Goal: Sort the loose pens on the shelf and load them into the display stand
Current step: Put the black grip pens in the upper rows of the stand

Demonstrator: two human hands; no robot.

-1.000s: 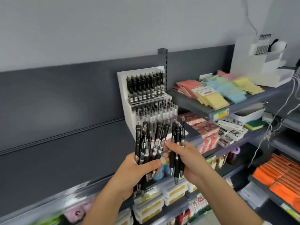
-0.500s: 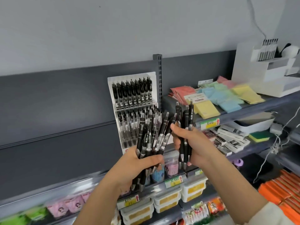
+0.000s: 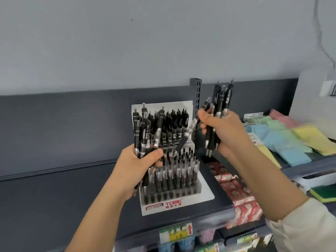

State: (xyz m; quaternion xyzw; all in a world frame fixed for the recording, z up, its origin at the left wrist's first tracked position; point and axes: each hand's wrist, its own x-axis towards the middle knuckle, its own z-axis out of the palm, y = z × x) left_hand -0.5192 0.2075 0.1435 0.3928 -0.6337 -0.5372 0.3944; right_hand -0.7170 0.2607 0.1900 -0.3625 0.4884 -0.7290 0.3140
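Pens [image 3: 143,132] gripped in left hand [image 3: 139,170] and right hand [image 3: 226,130] flank the display stand's [image 3: 207,195] side edges.

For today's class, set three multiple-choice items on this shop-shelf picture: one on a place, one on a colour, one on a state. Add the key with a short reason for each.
1. Where does the white tiered pen display stand sit?
A. on the dark grey shelf
B. on the floor
C. inside a drawer

2. What colour is the "TOME" lettering on the stand's front?
A. blue
B. red
C. green

3. What is the right hand doing?
A. hanging idle
B. pressing flat on the shelf
C. gripping a bunch of black click pens

Key:
1 A, because the stand's base rests on the shelf board.
2 B, because the letters are plainly red on white.
3 C, because the fingers curl round several pens held upright.
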